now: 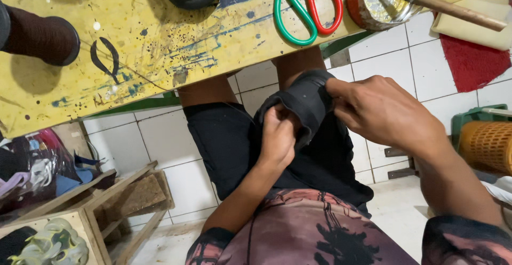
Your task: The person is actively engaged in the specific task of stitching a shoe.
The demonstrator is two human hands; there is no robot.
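Both hands work over the lap, below the edge of the paint-spattered yellow bench (160, 35). The left hand (278, 139) is closed on the lower side of a black shoe upper (306, 102), its grip clamped on the material. The right hand (381, 110) pinches the upper's top edge between thumb and fingers. On the bench lie red-and-green scissors (306, 9), a dark thread spool (42, 35) and a tin (378, 3) holding a wooden-handled blade (442, 3).

Scissors (308, 10) lay at the table's (160, 51) near edge, a tin (381, 3) to their right, a thread spool (40, 36) near its left edge.
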